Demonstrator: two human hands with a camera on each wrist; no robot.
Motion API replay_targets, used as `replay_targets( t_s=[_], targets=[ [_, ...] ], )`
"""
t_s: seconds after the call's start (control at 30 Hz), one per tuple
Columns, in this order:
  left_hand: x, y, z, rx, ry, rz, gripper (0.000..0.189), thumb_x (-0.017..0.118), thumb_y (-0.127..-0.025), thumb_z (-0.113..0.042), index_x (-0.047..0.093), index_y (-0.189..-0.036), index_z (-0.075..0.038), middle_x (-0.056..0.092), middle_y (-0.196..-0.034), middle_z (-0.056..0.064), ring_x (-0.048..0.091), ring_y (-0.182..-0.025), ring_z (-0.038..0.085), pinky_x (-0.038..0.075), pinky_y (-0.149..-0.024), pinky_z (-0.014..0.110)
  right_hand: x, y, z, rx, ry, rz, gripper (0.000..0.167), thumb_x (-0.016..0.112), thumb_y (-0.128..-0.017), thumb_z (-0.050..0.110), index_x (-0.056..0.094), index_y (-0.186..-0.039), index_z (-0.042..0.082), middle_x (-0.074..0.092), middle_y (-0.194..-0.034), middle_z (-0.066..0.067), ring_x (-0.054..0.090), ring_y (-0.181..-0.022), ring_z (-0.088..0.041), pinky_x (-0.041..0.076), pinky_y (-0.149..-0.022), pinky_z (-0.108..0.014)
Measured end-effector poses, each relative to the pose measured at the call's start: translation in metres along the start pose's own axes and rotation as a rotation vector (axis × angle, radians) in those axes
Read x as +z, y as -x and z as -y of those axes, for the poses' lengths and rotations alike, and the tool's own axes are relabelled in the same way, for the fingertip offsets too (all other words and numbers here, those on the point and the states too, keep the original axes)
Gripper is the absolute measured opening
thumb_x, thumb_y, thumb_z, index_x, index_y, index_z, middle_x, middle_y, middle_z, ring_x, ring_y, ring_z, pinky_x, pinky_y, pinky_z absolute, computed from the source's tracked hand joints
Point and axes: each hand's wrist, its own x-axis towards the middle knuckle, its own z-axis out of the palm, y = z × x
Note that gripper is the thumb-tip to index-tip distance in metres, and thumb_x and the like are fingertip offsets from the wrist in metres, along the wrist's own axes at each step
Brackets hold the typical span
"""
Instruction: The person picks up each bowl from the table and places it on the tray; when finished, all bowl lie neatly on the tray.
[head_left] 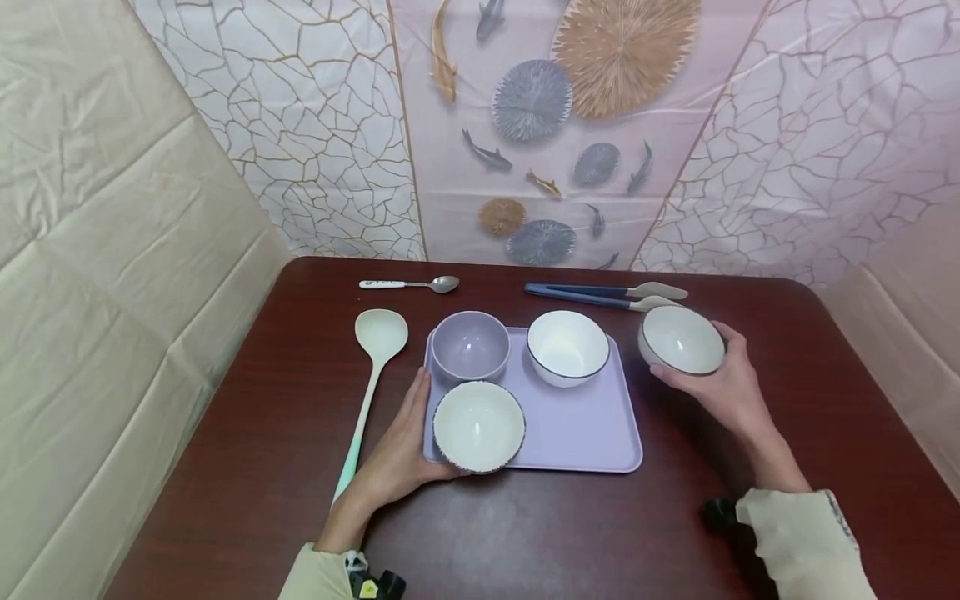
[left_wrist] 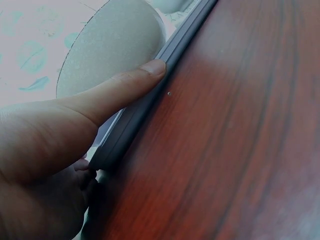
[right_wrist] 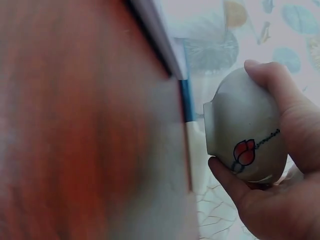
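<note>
My right hand (head_left: 731,387) grips a white bowl (head_left: 683,340) above the table, right of the tray, thumb in front and fingers behind. In the right wrist view, the bowl (right_wrist: 247,127) shows a red flower on its side. My left hand (head_left: 405,442) rests at the near left corner of the lilac tray (head_left: 577,437), its thumb straight along the front edge and its fingers along the left edge. A cream bowl with a dark speckled rim (head_left: 479,427) is beside that thumb. Behind it on the tray are a purple bowl (head_left: 471,346) and a white dark-rimmed bowl (head_left: 567,348).
Left of the tray lies a long cream serving spoon (head_left: 381,333) with a mint handle. At the back are a small metal spoon (head_left: 444,284) and blue tongs (head_left: 577,293) with beige tips. Patterned cloth (head_left: 322,125) hangs behind the dark wooden table (head_left: 247,467).
</note>
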Motion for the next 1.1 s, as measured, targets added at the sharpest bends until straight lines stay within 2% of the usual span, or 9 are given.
replay_targets(
  t_s=[0.13, 0.27, 0.43, 0.53, 0.6, 0.8, 0.97, 1.1],
  targets=[
    [0.0, 0.001, 0.001, -0.005, 0.002, 0.005, 0.138, 0.094, -0.06, -0.042, 0.004, -0.156, -0.001, 0.004, -0.162, 0.015, 0.013, -0.147, 0.025, 0.03, -0.109, 0.047, -0.007, 0.005, 0.009, -0.036, 0.015, -0.001, 0.115, 0.089, -0.07, 0.038, 0.016, -0.153, 0.005, 0.038, -0.142, -0.028, 0.042, -0.121, -0.042, 0.034, -0.093, -0.057],
    [-0.001, 0.001, 0.001, -0.004, 0.003, 0.009, 0.138, 0.094, -0.06, -0.041, 0.004, -0.156, -0.001, 0.003, -0.163, 0.014, 0.012, -0.147, 0.024, 0.029, -0.109, 0.047, -0.01, 0.021, 0.018, -0.077, 0.004, 0.034, 0.114, 0.091, -0.069, 0.035, 0.019, -0.152, 0.005, 0.039, -0.141, -0.025, 0.043, -0.12, -0.038, 0.033, -0.093, -0.051],
    [-0.004, 0.001, 0.002, 0.01, -0.003, 0.0, 0.138, 0.096, -0.059, -0.036, 0.004, -0.156, 0.001, 0.003, -0.162, 0.015, 0.01, -0.147, 0.024, 0.028, -0.11, 0.047, -0.003, 0.047, 0.034, -0.183, -0.064, 0.103, 0.111, 0.094, -0.065, 0.024, 0.025, -0.151, 0.01, 0.043, -0.139, -0.017, 0.045, -0.119, -0.031, 0.033, -0.091, -0.022],
    [-0.004, 0.001, 0.002, 0.015, -0.009, 0.0, 0.138, 0.096, -0.059, -0.034, 0.004, -0.155, 0.001, 0.002, -0.162, 0.015, 0.01, -0.147, 0.025, 0.028, -0.11, 0.047, 0.007, 0.062, 0.044, -0.263, -0.105, 0.15, 0.114, 0.096, -0.059, 0.019, 0.028, -0.15, 0.013, 0.046, -0.138, -0.015, 0.047, -0.118, -0.029, 0.033, -0.088, -0.012],
    [-0.004, 0.001, 0.003, 0.016, -0.011, 0.001, 0.138, 0.096, -0.059, -0.034, 0.004, -0.156, 0.001, 0.002, -0.162, 0.015, 0.01, -0.147, 0.024, 0.028, -0.11, 0.047, 0.014, 0.071, 0.049, -0.296, -0.11, 0.185, 0.116, 0.097, -0.057, 0.021, 0.029, -0.15, 0.016, 0.046, -0.138, -0.013, 0.048, -0.117, -0.027, 0.034, -0.088, -0.011],
    [-0.003, 0.001, 0.003, 0.025, -0.008, -0.001, 0.136, 0.095, -0.06, -0.033, 0.005, -0.155, 0.002, 0.003, -0.162, 0.017, 0.011, -0.147, 0.026, 0.028, -0.11, 0.047, 0.04, 0.086, 0.057, -0.312, -0.133, 0.273, 0.119, 0.099, -0.05, 0.034, 0.032, -0.147, 0.019, 0.049, -0.135, -0.002, 0.051, -0.115, -0.014, 0.038, -0.09, -0.014],
    [-0.002, 0.0, 0.003, 0.021, -0.003, 0.006, 0.137, 0.095, -0.06, -0.034, 0.004, -0.155, 0.002, 0.003, -0.162, 0.016, 0.01, -0.147, 0.025, 0.028, -0.11, 0.047, 0.053, 0.09, 0.058, -0.324, -0.134, 0.319, 0.118, 0.098, -0.051, 0.04, 0.031, -0.147, 0.02, 0.05, -0.133, 0.0, 0.05, -0.114, -0.015, 0.038, -0.091, -0.019],
    [-0.001, 0.0, 0.002, 0.011, 0.006, 0.015, 0.137, 0.095, -0.06, -0.034, 0.003, -0.156, 0.0, 0.001, -0.163, 0.014, 0.011, -0.147, 0.023, 0.028, -0.11, 0.047, 0.057, 0.091, 0.058, -0.329, -0.139, 0.315, 0.118, 0.098, -0.051, 0.039, 0.031, -0.147, 0.021, 0.051, -0.133, -0.002, 0.05, -0.114, -0.017, 0.038, -0.091, -0.02]
  ],
)
